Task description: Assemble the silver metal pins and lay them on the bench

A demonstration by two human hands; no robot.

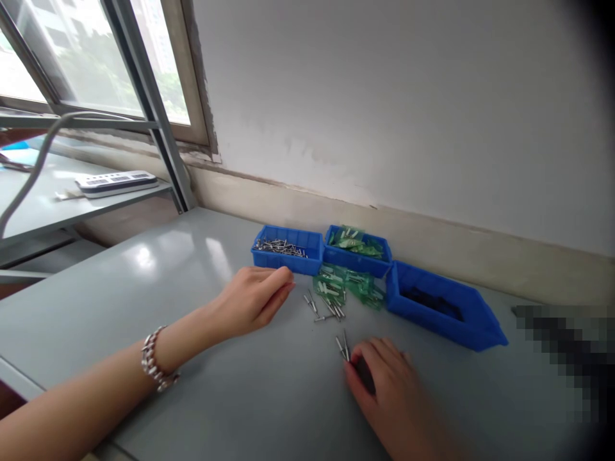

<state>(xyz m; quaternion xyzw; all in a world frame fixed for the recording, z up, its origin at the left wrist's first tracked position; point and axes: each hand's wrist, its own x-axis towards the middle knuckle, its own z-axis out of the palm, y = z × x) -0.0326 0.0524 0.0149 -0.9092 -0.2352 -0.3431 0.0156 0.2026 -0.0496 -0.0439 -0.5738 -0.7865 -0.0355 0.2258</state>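
Observation:
My right hand (387, 374) is low over the table, thumb and forefinger pinched at the ends of a couple of silvery blind rivets (342, 346). Left of centre, my left hand (259, 296) hovers with its fingers curled together; whatever may be between them is hidden. Several loose rivets (331, 308) lie on the table between the two hands. Behind these are green see-through packets (329, 285) with rivets inside. Just beyond my left hand stands a blue bin (288, 261) holding many loose rivets.
A second blue bin (358, 261) holds more green packets. To its right, a longer blue bin (437, 325) contains dark pieces. The wall (384, 115) rises behind the grey table (216, 397). At left are a power strip (118, 182) on another table and a metal post (168, 153).

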